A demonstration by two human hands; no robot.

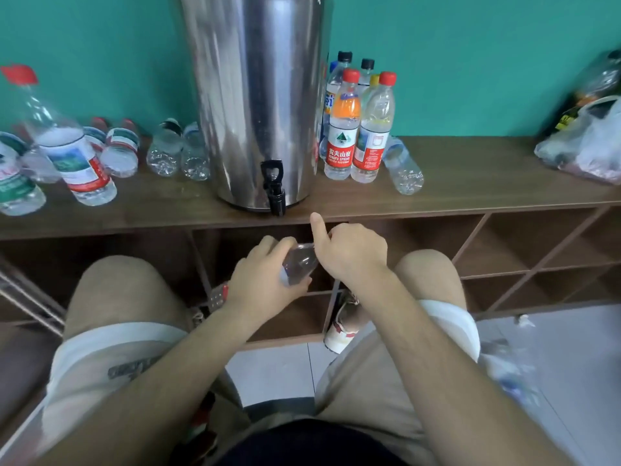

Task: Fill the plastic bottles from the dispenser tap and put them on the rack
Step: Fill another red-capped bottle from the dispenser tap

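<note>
The small clear plastic bottle lies tilted between the hands, long axis running near-left to far-right, just below the black dispenser tap. The left hand grips its body. The right hand, nearer the tap, thumb raised, curls over the far end, probably the cap, which is hidden.

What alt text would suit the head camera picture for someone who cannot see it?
A seated person's left hand and right hand hold a clear plastic bottle below the black tap of a steel dispenser on a wooden shelf. Capped bottles stand to its right; more bottles lie to its left.
</note>
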